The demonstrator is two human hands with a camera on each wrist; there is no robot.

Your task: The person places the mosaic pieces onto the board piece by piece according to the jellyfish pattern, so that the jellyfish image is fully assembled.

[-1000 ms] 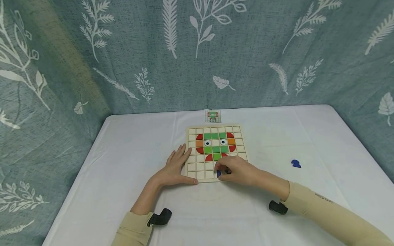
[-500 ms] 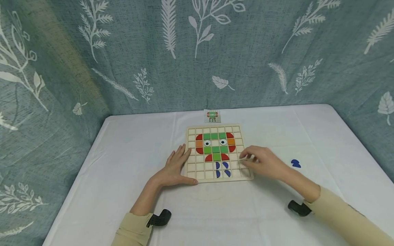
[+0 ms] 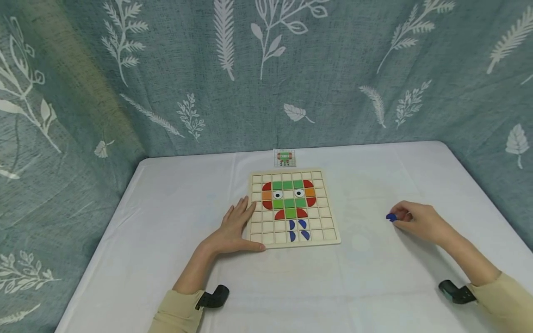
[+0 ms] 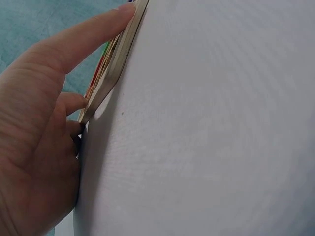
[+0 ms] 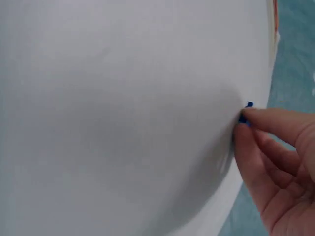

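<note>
A wooden grid board (image 3: pixel 329 223) lies mid-table, with red, orange and green pieces, two round eye pieces and several blue half-circle tiles (image 3: pixel 305 235) set in its cells. My left hand (image 3: pixel 231 232) rests along the board's left edge with fingers spread, the thumb (image 4: pixel 93 37) on its near corner in the left wrist view. Off to the right of the board, my right hand (image 3: pixel 420 222) pinches a blue half-circle tile (image 3: pixel 391 217) between thumb and fingertips. Blue also shows at the fingertips in the right wrist view; whether one tile or two is held is unclear.
Behind the board lies a small picture card (image 3: pixel 285 158) showing a similar coloured figure on a grid. A white cloth (image 3: pixel 175 199) covers the table, and a leaf-patterned curtain (image 3: pixel 250 111) hangs along its back and sides.
My right hand has left the lower part of the board, moved right, and taken hold of blue from the pair of tiles lying there. My left hand keeps its place.
</note>
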